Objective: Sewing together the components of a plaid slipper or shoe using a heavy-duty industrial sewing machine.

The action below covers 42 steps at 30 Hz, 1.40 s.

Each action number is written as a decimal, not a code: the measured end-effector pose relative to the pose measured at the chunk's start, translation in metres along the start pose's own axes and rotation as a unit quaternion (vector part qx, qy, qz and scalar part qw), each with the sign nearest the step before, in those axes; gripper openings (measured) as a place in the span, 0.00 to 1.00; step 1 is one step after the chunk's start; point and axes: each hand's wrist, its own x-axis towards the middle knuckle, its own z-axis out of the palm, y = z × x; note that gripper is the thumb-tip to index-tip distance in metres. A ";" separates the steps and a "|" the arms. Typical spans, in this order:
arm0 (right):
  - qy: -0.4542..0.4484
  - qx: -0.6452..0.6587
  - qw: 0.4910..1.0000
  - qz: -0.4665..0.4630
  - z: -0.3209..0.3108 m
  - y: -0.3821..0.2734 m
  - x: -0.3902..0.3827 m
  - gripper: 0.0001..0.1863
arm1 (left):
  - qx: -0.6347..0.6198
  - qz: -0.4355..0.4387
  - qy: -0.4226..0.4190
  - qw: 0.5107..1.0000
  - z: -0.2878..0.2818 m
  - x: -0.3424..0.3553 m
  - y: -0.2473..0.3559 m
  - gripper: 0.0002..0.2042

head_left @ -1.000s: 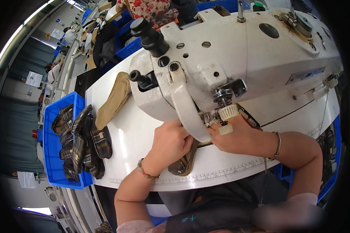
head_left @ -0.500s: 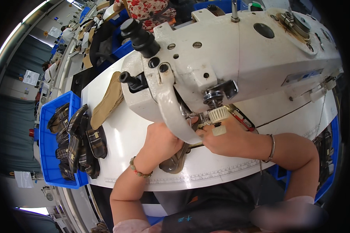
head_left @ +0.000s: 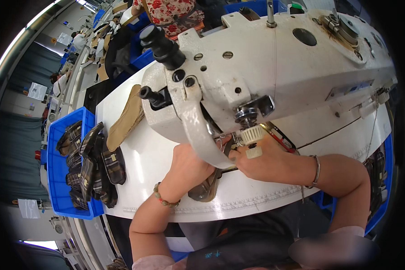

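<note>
Under the head of a white sewing machine (head_left: 274, 63), a brownish-grey shoe upper (head_left: 205, 191) lies on the white table, its rounded near end sticking out toward me. My left hand (head_left: 190, 164), a beaded bracelet on its wrist, is closed on the upper's left side; the machine's curved front arm partly covers its fingertips. Close to the needle area, my right hand (head_left: 262, 158) has curled fingers gripping the upper's far right part. A ribbed cream knob (head_left: 252, 133) hangs just above that hand and hides some of the fingers.
Left of the table, a blue bin (head_left: 54, 166) holds several plaid shoes (head_left: 89, 173), some spilling onto the tabletop. A tan sole-shaped piece (head_left: 125, 119) lies behind them. A printed ruler (head_left: 238, 204) runs along the near edge. Another blue bin (head_left: 388, 180) stands at right.
My left hand and the near end of the shoe upper have shifted slightly to the right. My right hand stays nearly in place by the needle area.
</note>
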 end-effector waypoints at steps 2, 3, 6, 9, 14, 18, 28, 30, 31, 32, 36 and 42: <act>-0.013 -0.012 1.000 0.011 -0.007 -0.002 0.001 0.04 | -0.010 -0.002 0.009 1.000 0.002 -0.001 -0.001 0.08; -0.015 -0.016 1.000 0.010 -0.010 -0.002 0.001 0.04 | -0.021 -0.004 0.016 1.000 0.003 -0.001 -0.001 0.08; -0.003 -0.026 1.000 -0.002 -0.006 -0.001 0.000 0.04 | -0.051 0.000 0.012 0.999 0.005 -0.003 -0.005 0.08; 0.007 -0.039 0.999 -0.021 0.001 0.003 -0.004 0.05 | -0.092 -0.039 -0.020 0.995 -0.002 -0.004 -0.002 0.07; 0.022 -0.032 0.999 -0.021 -0.002 0.000 -0.003 0.07 | -0.312 -0.093 0.045 0.944 -0.003 -0.010 -0.028 0.09; 0.081 -0.004 0.996 -0.025 0.004 0.002 -0.005 0.08 | -0.092 -0.087 0.035 0.991 -0.006 -0.014 -0.017 0.13; 0.019 0.013 0.996 -0.085 -0.025 -0.020 -0.009 0.20 | 0.028 0.199 0.081 0.976 0.003 -0.005 -0.012 0.18; 0.018 0.004 0.995 -0.094 -0.022 -0.024 -0.011 0.20 | 0.041 0.201 0.097 0.974 0.005 -0.007 -0.013 0.17; 0.018 -0.006 0.995 -0.101 -0.021 -0.025 -0.012 0.20 | 0.054 0.203 0.113 0.971 0.007 -0.007 -0.012 0.16; 0.017 -0.005 0.995 -0.103 -0.019 -0.025 -0.012 0.20 | 0.055 0.201 0.113 0.972 0.009 -0.006 -0.011 0.16; -0.015 -0.025 0.983 -0.180 -0.022 -0.025 -0.012 0.18 | 0.039 0.202 0.122 0.971 0.010 -0.003 -0.001 0.14; 0.055 -0.107 0.973 -0.198 -0.008 -0.024 -0.007 0.13 | 0.117 0.205 0.057 0.970 0.005 -0.016 0.001 0.15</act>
